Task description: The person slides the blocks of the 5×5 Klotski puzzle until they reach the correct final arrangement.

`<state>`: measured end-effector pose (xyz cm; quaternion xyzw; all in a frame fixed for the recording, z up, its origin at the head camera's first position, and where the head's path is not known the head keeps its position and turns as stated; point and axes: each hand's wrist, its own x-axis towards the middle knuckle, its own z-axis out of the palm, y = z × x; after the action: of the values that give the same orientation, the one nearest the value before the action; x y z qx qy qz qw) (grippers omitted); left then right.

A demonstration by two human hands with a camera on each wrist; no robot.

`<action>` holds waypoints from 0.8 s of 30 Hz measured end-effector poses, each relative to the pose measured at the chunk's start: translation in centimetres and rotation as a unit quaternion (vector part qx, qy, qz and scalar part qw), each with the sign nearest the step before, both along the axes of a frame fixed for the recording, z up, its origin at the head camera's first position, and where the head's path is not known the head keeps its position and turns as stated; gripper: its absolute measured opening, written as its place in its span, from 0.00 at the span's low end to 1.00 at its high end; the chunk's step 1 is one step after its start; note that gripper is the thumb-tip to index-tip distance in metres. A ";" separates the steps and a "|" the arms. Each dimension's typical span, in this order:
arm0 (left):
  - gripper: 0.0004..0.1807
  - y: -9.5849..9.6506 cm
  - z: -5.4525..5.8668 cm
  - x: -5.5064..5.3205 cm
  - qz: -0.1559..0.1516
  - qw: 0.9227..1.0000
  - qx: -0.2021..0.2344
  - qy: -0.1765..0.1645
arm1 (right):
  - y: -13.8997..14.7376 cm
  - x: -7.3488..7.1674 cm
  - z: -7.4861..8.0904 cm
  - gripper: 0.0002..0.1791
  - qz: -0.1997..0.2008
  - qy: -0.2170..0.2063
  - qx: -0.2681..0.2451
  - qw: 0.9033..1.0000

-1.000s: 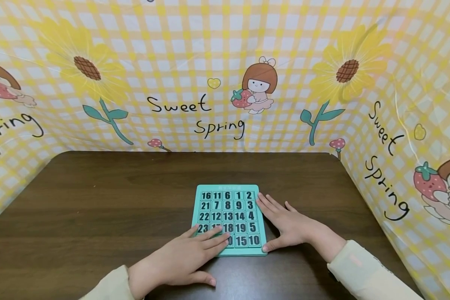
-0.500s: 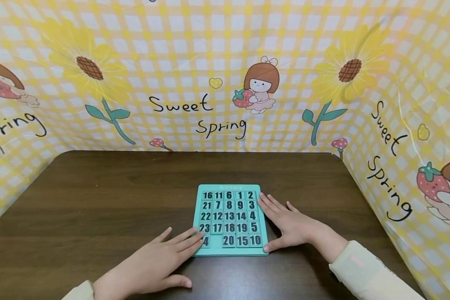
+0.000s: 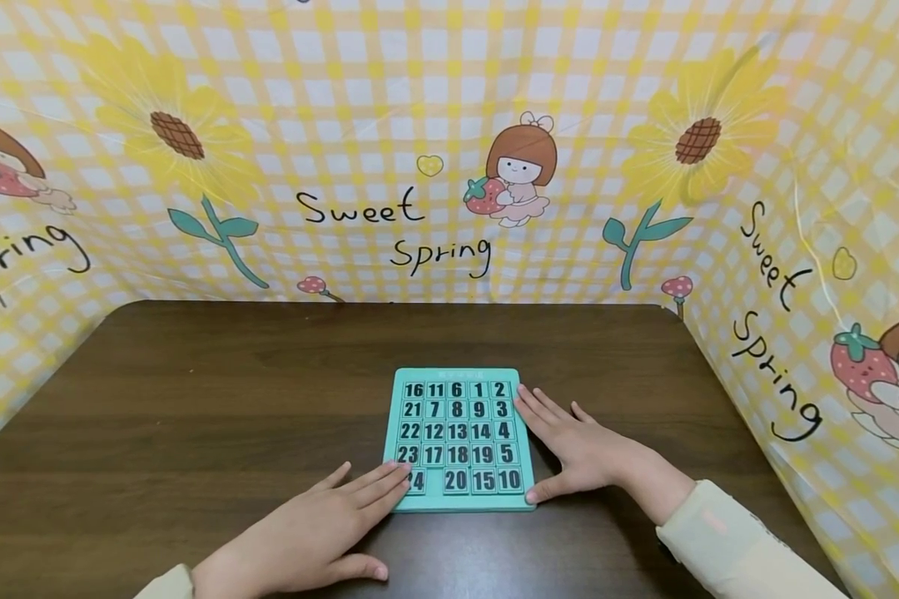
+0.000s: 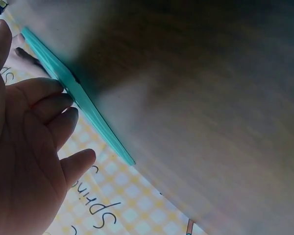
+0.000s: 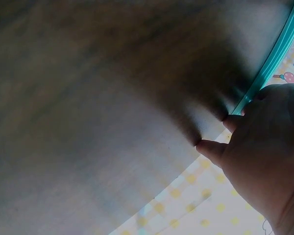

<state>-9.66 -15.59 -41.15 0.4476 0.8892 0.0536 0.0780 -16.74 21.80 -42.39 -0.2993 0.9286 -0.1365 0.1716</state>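
A turquoise number slide puzzle (image 3: 457, 502) lies flat on the dark wooden table. Its bottom row shows the 24 tile (image 3: 418, 482) at left, a bare slot, then 20, 15 and 10. My left hand (image 3: 315, 532) reaches in from the lower left, fingers straight, their tips on the left end of the 24 tile; its thumb points out over the table. Along the puzzle's right side rests my right hand (image 3: 580, 449), fingertips at the upper right edge and thumb at the lower right corner. Both wrist views show the puzzle's thin edge (image 4: 95, 115) beside the fingers.
The brown table (image 3: 195, 374) extends on both sides of the puzzle. A yellow checked cloth (image 3: 360, 125) printed with sunflowers, cartoon figures and "Sweet Spring" hangs behind it and along its sides.
My left hand has drawn left from over the bottom row, uncovering the slot, then edged slightly right. The 24 tile has shifted a little right since half a second ago. My right hand stays put.
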 end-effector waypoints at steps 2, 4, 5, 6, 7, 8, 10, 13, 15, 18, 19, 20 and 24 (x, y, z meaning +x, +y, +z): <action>0.46 0.2 0.0 -0.1 -0.002 1.000 0.002 -0.006 | 0.0 0.0 0.0 0.69 0.001 0.001 0.000 1.000; 0.46 0.5 0.0 -0.2 -0.004 1.000 0.000 -0.013 | 0.0 -0.1 0.0 0.70 0.001 0.001 0.000 1.000; 0.46 0.6 0.0 -0.2 -0.006 1.000 0.000 -0.016 | 0.0 -0.1 0.0 0.70 0.001 0.001 0.000 1.000; 0.46 0.7 0.1 -0.3 -0.008 1.000 -0.002 -0.020 | 0.0 -0.1 0.0 0.70 0.000 0.001 0.001 1.000; 0.46 0.9 0.1 -0.4 -0.009 1.000 -0.002 -0.022 | 0.0 -0.1 0.0 0.70 0.000 0.001 -0.002 1.000; 0.47 1.0 0.1 -0.4 -0.011 1.000 -0.004 -0.025 | 0.0 0.0 0.0 0.70 -0.001 0.001 -0.002 1.000; 0.47 1.3 0.1 -0.5 -0.014 0.999 -0.007 -0.028 | 0.0 0.0 0.0 0.70 -0.002 0.000 -0.003 1.000; 0.47 1.5 0.1 -0.6 -0.017 1.000 -0.010 -0.023 | 0.0 0.0 0.0 0.70 -0.001 -0.001 -0.005 1.000; 0.47 1.6 0.1 -0.7 -0.018 1.000 -0.011 -0.015 | 0.0 0.0 0.0 0.70 0.000 -0.002 -0.004 1.000; 0.47 1.3 0.1 -1.3 -0.012 1.000 -0.008 -0.005 | -0.1 0.0 0.0 0.70 0.001 -0.002 -0.004 1.000; 0.47 1.1 0.2 -1.6 -0.008 1.000 -0.006 0.000 | -0.1 0.0 0.0 0.70 0.001 -0.002 -0.004 1.000; 0.48 1.0 0.2 -1.9 -0.001 1.000 -0.006 0.000 | -0.1 0.1 0.0 0.70 0.000 -0.001 -0.005 1.000; 0.47 0.3 0.2 -3.3 0.019 1.000 -0.005 0.002 | -0.1 0.1 0.0 0.70 -0.001 -0.001 -0.005 1.000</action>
<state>-12.93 -15.29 -40.99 0.4305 0.8979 0.0493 0.0773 -16.66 21.73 -42.35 -0.2991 0.9280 -0.1415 0.1712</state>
